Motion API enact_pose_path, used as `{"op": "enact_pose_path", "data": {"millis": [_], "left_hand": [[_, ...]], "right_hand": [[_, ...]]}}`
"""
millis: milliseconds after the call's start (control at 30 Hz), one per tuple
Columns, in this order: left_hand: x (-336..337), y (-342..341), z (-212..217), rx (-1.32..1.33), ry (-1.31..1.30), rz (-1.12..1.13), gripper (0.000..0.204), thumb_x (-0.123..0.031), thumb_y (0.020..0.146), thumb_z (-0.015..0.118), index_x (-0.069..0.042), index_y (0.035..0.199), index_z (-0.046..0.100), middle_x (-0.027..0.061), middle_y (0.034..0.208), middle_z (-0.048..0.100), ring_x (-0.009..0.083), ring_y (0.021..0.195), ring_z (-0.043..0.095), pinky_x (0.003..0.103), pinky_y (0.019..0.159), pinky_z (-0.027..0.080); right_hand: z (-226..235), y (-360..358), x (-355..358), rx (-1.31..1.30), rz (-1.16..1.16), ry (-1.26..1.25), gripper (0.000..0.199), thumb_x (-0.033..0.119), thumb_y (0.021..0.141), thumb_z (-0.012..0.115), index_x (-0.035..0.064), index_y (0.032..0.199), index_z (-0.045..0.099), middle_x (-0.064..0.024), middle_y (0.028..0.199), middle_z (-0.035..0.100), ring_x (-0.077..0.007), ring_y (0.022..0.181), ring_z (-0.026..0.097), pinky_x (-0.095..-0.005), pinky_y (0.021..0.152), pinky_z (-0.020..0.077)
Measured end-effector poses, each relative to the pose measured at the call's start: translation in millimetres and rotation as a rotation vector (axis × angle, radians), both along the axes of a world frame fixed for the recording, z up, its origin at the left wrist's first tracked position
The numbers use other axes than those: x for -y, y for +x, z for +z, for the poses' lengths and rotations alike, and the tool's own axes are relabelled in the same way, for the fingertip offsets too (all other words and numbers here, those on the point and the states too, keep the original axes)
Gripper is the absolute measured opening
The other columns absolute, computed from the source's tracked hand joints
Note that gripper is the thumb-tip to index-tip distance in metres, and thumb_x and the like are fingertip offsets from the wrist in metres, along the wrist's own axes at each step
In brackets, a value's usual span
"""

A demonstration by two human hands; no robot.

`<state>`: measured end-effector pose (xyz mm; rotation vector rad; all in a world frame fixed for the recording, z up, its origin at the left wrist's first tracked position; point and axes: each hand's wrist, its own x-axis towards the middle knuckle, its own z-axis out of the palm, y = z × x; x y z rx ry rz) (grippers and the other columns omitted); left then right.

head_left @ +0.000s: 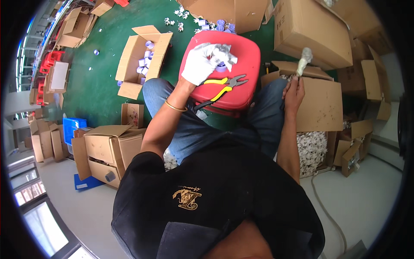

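Note:
My left hand (199, 64), in a white glove, is closed round a shiny silver-white metal part (225, 53) above the red stool (246, 52). Just beneath that part a purple ring-shaped piece (221, 67) shows, partly hidden. Combination pliers (227, 87) with yellow and black handles lie on the stool, near my left wrist. My bare right hand (293, 92) grips the lower end of a tool with a whitish wrapped head (304, 60), held upright beside my right knee; its exact kind is unclear.
Left of the stool an open carton (129, 58) holds several purple-and-white cups. Small silver parts (180, 26) and purple pieces (221, 26) lie on the green floor beyond. Cartons (319, 101) crowd the right, above a heap of white parts (311, 151). A blue crate (74, 127) stands left.

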<state>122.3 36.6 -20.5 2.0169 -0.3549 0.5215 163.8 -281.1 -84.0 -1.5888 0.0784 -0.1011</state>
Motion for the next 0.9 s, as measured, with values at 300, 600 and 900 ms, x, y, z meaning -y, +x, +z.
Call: {"op": "enact_pose_path", "data": {"millis": [300,600,900], "left_hand": [[9.2,-12.1,10.4,-0.302,-0.286,-0.030,0.011,0.000,0.089,0.056,0.000,0.087,0.066,0.0056,0.083,0.073,0.0158,0.082,0.068,0.026,0.077,0.052],[3.6,0.9,-15.6,-0.203,-0.439,-0.221,0.014,0.004,0.089,0.053,-0.002,0.086,0.066,0.0097,0.088,0.071,0.0195,0.079,0.069,0.029,0.081,0.053],[-4.3,11.7,-28.7,-0.109,-0.407,-0.339,0.008,-0.002,0.090,0.059,-0.003,0.085,0.066,0.0080,0.081,0.069,0.0210,0.084,0.071,0.029,0.085,0.053]], "right_hand": [[133.5,-27.9,-59.8,0.328,0.560,-0.609,0.036,0.013,0.095,0.054,-0.0019,0.128,0.057,-0.0081,0.089,0.068,-0.0138,0.069,0.054,-0.0253,0.063,0.0429],[177.1,-25.9,-67.6,0.498,0.628,-0.575,0.036,0.009,0.091,0.057,-0.0043,0.125,0.059,-0.0066,0.086,0.067,-0.0126,0.066,0.050,-0.0241,0.059,0.0400],[194.6,-8.9,-56.2,0.407,0.593,-0.587,0.036,0.006,0.094,0.054,-0.0032,0.129,0.058,-0.0004,0.076,0.059,-0.0064,0.058,0.041,-0.0188,0.053,0.0332]]}}
